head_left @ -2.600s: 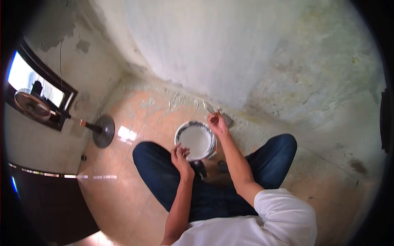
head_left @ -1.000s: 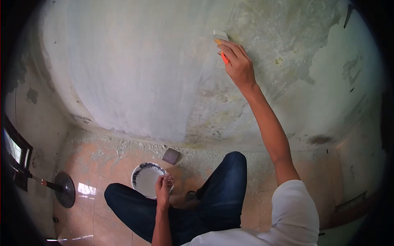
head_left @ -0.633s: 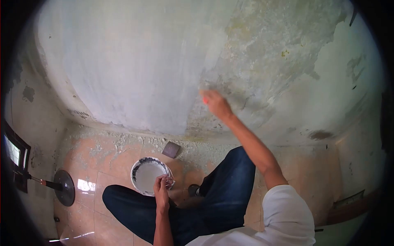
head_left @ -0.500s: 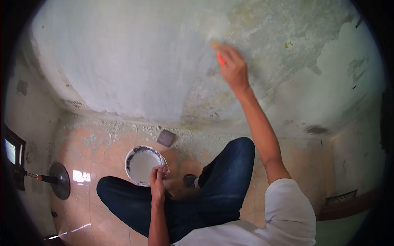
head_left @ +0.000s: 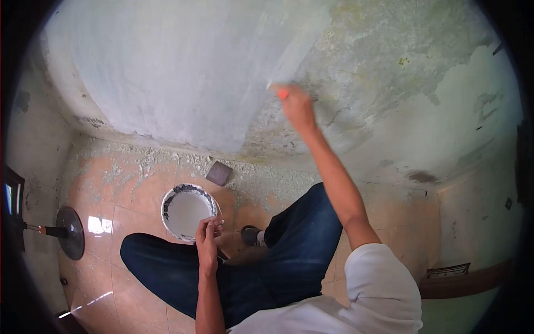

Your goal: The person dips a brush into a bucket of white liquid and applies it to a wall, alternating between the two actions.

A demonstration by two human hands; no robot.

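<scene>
My right hand is closed around a paintbrush with an orange handle. The brush tip meets the wall where a pale, smooth coated area borders rough, stained plaster. Between my knees and the wall stands a white bucket, its rim smeared dark, holding whitish liquid. My left hand is at the bucket's near right side, fingers closed on its thin wire handle; the fingertips are partly hidden.
A dark square block lies on the tiled floor beyond the bucket. Flakes of old paint line the wall's base. At left is a round dark base with a pole. My bent legs flank the bucket.
My right hand has drawn the brush down and slightly left along the wall, and a lighter wet streak shows above it. The left hand stays at the bucket. The view has shifted slightly.
</scene>
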